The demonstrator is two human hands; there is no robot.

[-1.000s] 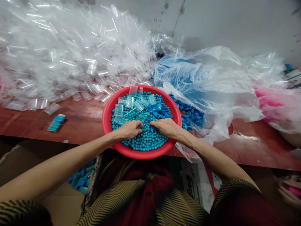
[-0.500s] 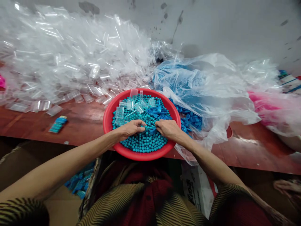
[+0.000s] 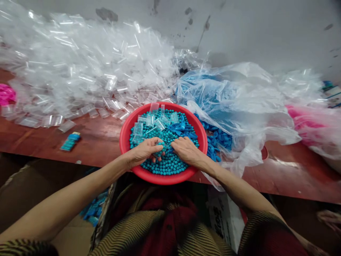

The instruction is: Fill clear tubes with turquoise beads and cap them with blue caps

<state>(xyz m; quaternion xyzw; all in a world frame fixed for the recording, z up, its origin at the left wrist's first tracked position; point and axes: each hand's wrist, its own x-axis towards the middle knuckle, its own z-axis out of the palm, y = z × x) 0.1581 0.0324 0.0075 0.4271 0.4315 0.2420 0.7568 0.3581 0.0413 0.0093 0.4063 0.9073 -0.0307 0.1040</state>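
Within the left hand's [image 3: 145, 150] fingers, a clear tube of beads [image 3: 159, 152] is gripped and could be spilled by tilting; what the right hand's [image 3: 186, 150] curled fingers hold cannot be told.

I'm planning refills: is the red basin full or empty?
The red basin is well filled: turquoise beads hide its bottom, with clear tubes and blue pieces on top. Bead depth is hidden.

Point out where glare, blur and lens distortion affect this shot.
Head view: glare streaks the clear plastic tubes, with sheen on the red-brown tabletop at right; the round turquoise beads look fairly crisp, but the striped dark-red and olive sleeves blur; apparent wide-angle stretching widens the bare forearms toward the edges; deep shadow lies under the tabletop.
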